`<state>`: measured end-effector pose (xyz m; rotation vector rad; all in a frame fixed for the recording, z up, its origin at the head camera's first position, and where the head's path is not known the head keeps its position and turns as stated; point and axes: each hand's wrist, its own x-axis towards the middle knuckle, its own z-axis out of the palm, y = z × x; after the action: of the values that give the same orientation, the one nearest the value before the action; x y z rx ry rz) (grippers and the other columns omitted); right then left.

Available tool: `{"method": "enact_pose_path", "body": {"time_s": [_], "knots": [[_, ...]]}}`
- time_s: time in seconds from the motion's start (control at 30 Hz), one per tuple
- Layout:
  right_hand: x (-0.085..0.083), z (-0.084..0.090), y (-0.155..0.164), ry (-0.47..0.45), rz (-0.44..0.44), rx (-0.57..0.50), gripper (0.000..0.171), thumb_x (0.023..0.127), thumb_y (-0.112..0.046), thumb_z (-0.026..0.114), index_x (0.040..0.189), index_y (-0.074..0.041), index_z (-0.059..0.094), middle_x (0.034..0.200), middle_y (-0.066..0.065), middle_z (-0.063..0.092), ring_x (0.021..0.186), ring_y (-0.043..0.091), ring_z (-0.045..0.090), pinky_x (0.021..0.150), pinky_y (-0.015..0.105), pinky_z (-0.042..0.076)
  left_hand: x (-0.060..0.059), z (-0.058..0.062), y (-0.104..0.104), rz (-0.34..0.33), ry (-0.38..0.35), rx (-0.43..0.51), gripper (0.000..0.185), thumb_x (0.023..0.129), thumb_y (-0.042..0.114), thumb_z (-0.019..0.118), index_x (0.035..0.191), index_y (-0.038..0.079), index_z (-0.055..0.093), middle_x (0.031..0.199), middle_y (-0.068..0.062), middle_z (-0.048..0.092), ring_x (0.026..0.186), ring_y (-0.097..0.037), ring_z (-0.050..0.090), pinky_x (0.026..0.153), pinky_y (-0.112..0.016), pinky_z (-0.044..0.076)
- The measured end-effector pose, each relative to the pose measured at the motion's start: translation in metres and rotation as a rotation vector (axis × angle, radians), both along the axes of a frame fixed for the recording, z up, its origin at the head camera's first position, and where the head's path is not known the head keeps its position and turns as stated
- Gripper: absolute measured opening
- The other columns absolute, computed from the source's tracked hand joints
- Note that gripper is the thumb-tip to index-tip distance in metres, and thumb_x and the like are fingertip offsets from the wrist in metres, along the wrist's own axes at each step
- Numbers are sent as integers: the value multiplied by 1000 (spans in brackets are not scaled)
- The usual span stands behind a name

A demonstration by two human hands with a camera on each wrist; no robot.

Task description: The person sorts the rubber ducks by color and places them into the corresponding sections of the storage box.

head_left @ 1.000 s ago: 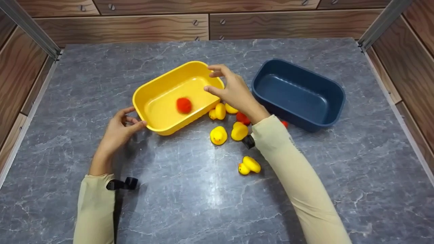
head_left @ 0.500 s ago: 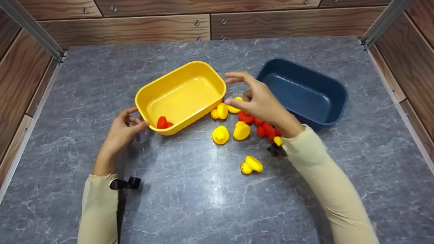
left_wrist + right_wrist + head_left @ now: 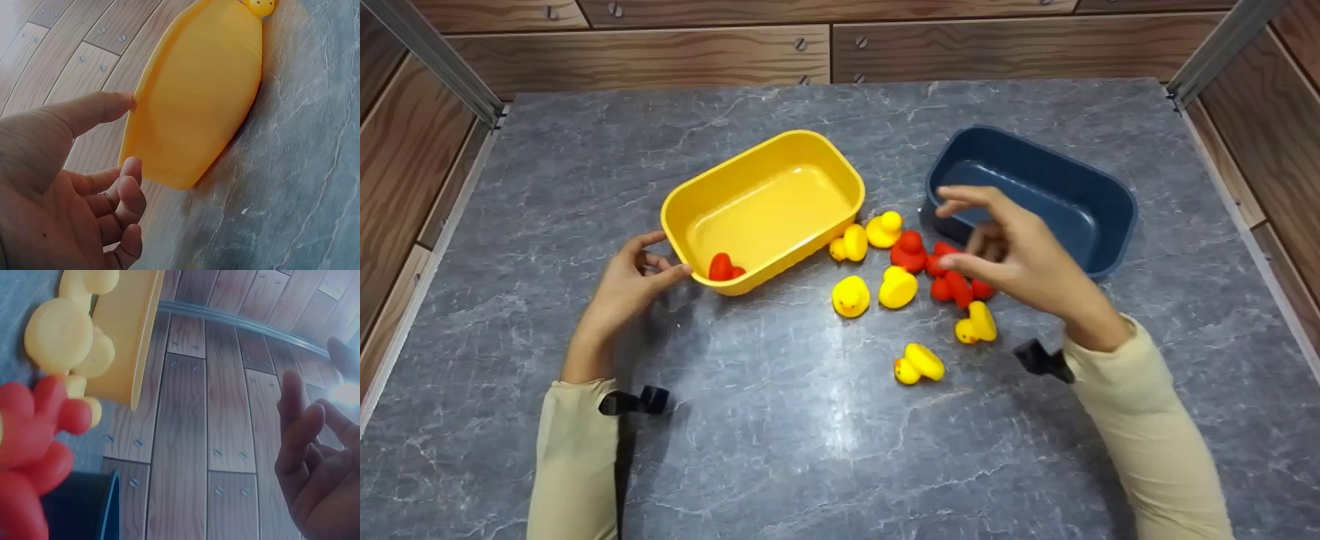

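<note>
Grey marbled tabletop [image 3: 780, 450], walled by wood panels; we list its contents from left to right.

Left hand [image 3: 622, 289]: we find it at the near left corner of the yellow tub [image 3: 765, 206], thumb tip against the outer wall, fingers loosely curled beside it. The left wrist view shows the thumb touching the rim and the fingers bent with nothing inside them.

Yellow tub: angled, open side up. We count one red duck [image 3: 723, 268] inside it, lying at its near left end.

Loose ducks, on the table right of the tub: two yellow ones [image 3: 866, 236] just beside its right wall, two more [image 3: 874, 292] nearer to us, one yellow duck [image 3: 916, 364] apart at the near side, another [image 3: 977, 324] below the right hand. A red cluster [image 3: 934, 266] sits between the tub and the blue tub [image 3: 1035, 199].

Right hand [image 3: 1020, 259]: we see it above the red cluster, fingers spread and gently bent, gripping nothing.

Blue tub: far right, touching no duck that we can see.
</note>
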<state>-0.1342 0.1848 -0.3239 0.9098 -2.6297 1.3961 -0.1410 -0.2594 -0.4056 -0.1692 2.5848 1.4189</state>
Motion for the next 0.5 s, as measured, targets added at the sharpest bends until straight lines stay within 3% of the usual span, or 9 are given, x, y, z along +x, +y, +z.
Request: {"method": "enact_pose_path", "body": {"time_s": [0.5], "knots": [[14, -20, 44, 9, -81, 154, 64, 79, -6, 76, 137, -15, 50, 113, 3, 62, 58, 5, 51, 51, 18, 42, 0, 0, 1, 10, -15, 10, 74, 88, 34, 70, 145, 4, 35, 97, -4, 52, 76, -10, 48, 63, -18, 43]]}}
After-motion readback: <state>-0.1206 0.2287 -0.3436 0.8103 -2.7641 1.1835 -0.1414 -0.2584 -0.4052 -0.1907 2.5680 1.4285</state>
